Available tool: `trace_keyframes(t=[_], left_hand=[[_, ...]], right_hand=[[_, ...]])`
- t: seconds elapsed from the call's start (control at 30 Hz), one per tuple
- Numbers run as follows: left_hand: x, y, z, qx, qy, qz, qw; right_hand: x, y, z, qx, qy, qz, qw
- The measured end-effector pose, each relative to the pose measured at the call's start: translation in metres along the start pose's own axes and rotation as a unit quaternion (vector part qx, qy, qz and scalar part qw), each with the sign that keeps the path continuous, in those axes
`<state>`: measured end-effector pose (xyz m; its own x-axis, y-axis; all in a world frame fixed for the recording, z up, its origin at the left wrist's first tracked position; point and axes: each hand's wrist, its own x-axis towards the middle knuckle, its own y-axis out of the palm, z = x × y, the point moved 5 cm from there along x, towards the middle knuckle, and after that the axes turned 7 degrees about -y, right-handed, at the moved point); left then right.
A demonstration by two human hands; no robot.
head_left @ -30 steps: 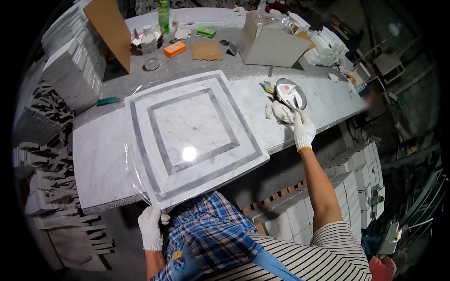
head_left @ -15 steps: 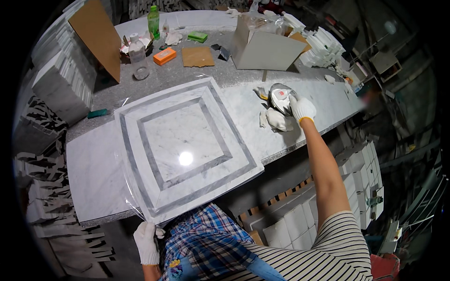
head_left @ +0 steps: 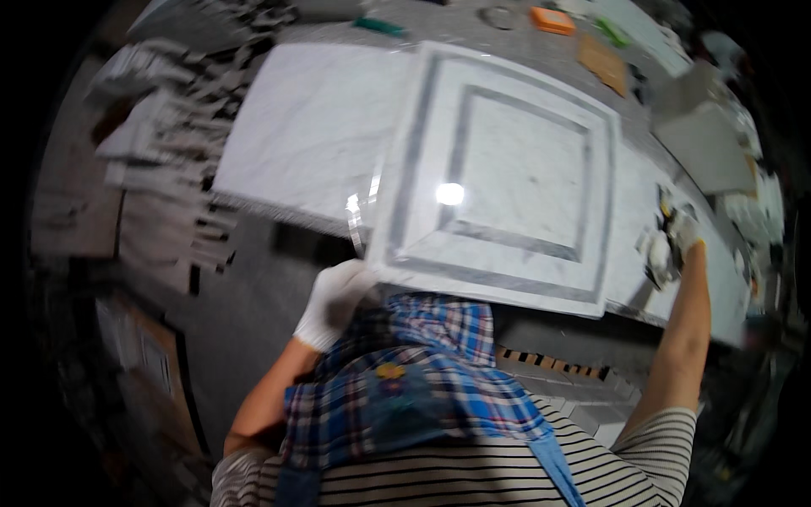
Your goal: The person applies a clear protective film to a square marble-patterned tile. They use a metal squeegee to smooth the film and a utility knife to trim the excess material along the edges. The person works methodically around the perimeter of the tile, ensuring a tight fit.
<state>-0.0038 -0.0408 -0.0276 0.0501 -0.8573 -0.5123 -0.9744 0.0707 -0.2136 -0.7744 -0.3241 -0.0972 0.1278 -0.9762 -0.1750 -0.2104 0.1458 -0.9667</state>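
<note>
A square white marble panel [head_left: 532,173] with grey inlaid bands lies on the bench and overhangs its near edge. Shiny clear film strips [head_left: 354,203] run along its left side. At the panel's near left corner is my left hand [head_left: 340,297], white-gloved with curled fingers; what they hold is hidden. My right hand [head_left: 688,234], also gloved, is blurred out to the right, its fingers unclear. It is at a rounded silvery object, now mostly hidden and smeared. A crumpled white bundle [head_left: 656,253] lies beside that object.
Pale marble slabs [head_left: 312,127] cover the benchtop. Toward the back are an orange box [head_left: 552,20], a brown cardboard piece [head_left: 602,64] and a dark green block [head_left: 379,26]. A grey-white carton [head_left: 705,144] stands at right. Stacked stone pieces [head_left: 156,127] crowd the left.
The view has swung left, so the bench sits farther right and higher, with blur. My left hand stays by the panel's near left corner, my right hand by the silvery object.
</note>
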Motion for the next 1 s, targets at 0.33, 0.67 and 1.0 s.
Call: trace_keyframes(t=[0.33, 0.67, 1.0], left_hand=[[-0.001, -0.001, 0.007, -0.057, -0.053, 0.018, 0.997], [0.007, 0.000, 0.014, -0.089, -0.064, 0.042, 0.993], [0.002, 0.001, 0.010, -0.090, -0.076, 0.038, 0.992]], right_hand=[[-0.032, -0.069, -0.020, 0.539, 0.227, -0.311, 0.749], [-0.138, -0.205, 0.389, 0.567, 0.029, -0.139, 0.812], [-0.172, -0.175, 0.516, 0.532, -0.121, 0.028, 0.837]])
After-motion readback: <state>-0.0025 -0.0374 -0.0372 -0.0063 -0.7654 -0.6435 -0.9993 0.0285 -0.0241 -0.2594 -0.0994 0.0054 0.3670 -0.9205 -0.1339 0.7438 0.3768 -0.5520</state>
